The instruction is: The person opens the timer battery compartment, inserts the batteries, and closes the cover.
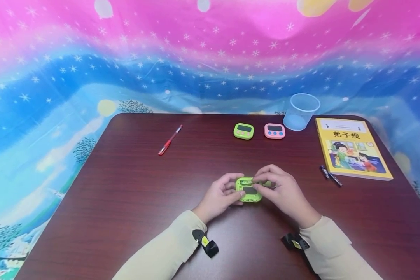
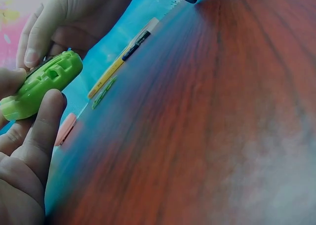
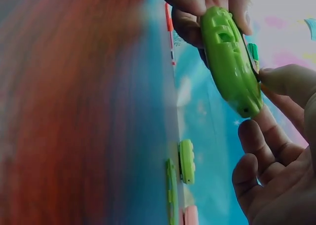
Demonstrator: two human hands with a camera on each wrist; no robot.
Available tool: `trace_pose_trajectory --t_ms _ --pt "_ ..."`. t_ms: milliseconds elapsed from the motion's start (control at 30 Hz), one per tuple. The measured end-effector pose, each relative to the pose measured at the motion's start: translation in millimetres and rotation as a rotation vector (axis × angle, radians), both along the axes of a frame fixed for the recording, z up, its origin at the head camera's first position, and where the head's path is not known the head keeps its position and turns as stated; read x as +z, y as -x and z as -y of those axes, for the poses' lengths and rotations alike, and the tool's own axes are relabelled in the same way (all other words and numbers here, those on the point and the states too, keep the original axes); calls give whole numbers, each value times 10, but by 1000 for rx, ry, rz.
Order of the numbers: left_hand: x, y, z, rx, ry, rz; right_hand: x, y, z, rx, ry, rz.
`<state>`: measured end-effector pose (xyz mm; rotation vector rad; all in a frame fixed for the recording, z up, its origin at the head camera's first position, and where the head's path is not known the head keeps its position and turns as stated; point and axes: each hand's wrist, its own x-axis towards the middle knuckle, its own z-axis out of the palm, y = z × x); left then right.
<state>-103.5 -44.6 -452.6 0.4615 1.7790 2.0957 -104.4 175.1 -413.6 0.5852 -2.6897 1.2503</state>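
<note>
A green digital timer [image 1: 251, 199], its back turned up and battery compartment uncovered, is held just above the table. My left hand [image 1: 219, 196] grips its left side, thumb on the back face and fingers underneath. Over the compartment, my right hand [image 1: 280, 190] brings thumb and forefinger together on a small green battery [image 1: 246, 181], partly covered by the fingertips. The right wrist view shows a green piece [image 3: 253, 51] standing at the timer's back, near that thumb. Behind the right fingers lies a green cover [image 3: 171, 190] on the table, mostly hidden in the head view.
Farther back stand another green timer [image 1: 244, 131] and a pink timer [image 1: 274, 131]. A clear plastic cup [image 1: 297, 116] is near the back edge, beside a yellow book [image 1: 353, 149]. Dark pens [image 1: 330, 176] lie by the book; a red pen [image 1: 170, 140] lies at left.
</note>
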Motion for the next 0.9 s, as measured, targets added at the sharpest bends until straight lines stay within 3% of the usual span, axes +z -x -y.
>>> trace_pose_trajectory --t_ms 233,633,900 --pt "-18 -5 6 -16 -8 -6 -32 -21 107 64 -22 -75" --pt "-33 -10 -11 -42 16 -23 -35 -58 231 57 -106 -185" --pt "-31 4 -11 -30 -2 -43 28 -68 174 28 3 -286"
